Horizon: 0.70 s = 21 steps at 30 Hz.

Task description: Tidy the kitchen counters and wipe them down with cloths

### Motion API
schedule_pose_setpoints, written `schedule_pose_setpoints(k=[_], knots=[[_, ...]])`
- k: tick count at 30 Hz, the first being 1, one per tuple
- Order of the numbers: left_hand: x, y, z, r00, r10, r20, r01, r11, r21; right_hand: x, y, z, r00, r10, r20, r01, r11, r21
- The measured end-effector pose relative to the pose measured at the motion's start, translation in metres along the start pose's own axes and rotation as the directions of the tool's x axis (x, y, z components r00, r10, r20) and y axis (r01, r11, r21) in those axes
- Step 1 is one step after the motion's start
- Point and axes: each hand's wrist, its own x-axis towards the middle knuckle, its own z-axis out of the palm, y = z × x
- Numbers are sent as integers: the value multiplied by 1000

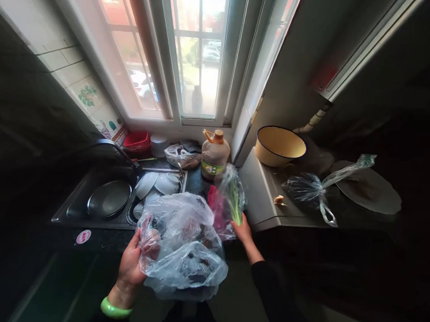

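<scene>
The left hand [132,260] holds the bag [185,246], which is on the near side of the jug [215,156]; its thumb presses on the plastic, and the other fingers are mostly hidden behind, so I cannot tell exactly how much they are bent, but they seem to grip. The right hand [243,229] has its fingers closed around the stems of the greens [234,205], which lean at the near right of the jug, with clear plastic about their upper part. A pink bag [217,209] is just beside them; whether this hand holds it also, I cannot tell. In my judgement, the sorting of these bags is only partly done: the greens are outside the bag, but they have plastic around them, and the bag contains some things which I cannot name. Well to the right of the jug, a tied bag [307,187] lies knotted; left of it, bowls [163,183] are stacked.
</scene>
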Motion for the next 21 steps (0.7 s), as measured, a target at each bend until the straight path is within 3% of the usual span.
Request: schedule_pose_setpoints(k=[2, 4, 6, 8, 10, 12, 14, 16, 21], knots=[[-6, 0, 4, 1000, 1, 17, -1, 1000, -30, -9, -3, 6, 1000, -14, 0, 14, 999, -45], [-12, 0, 6, 1000, -3, 14, 4, 999, -53, -22, -17, 15, 994, -95, 48, 93, 994, 51], [-19, -1, 7, 999, -31, -5, 31, 996, -79, -38, -42, 28, 966, -124, 226, 76, 974, 212], [-27, -4, 7, 998, -65, -16, 63, 991, -116, -56, -71, 45, 867, -103, 488, -92, 928, 360], [-35, -8, 5, 998, -68, -16, 65, 984, -166, -76, -97, 66, 719, -146, 680, -239, 866, 439], [-44, -10, -1, 999, -40, -31, 33, 978, -204, -96, -116, 86, 608, -269, 747, -246, 831, 499], [-54, -2, -11, 996, 26, -87, -44, 978, -204, -111, -130, 103, 549, -387, 740, -145, 829, 541], [-67, 17, -26, 979, 124, -163, -151, 974, -167, -117, -142, 116, 556, -448, 701, -46, 825, 564], [-103, 107, -80, 859, 339, -383, -410, 904, -118, -102, -167, 135, 759, -337, 557, -39, 830, 556]])
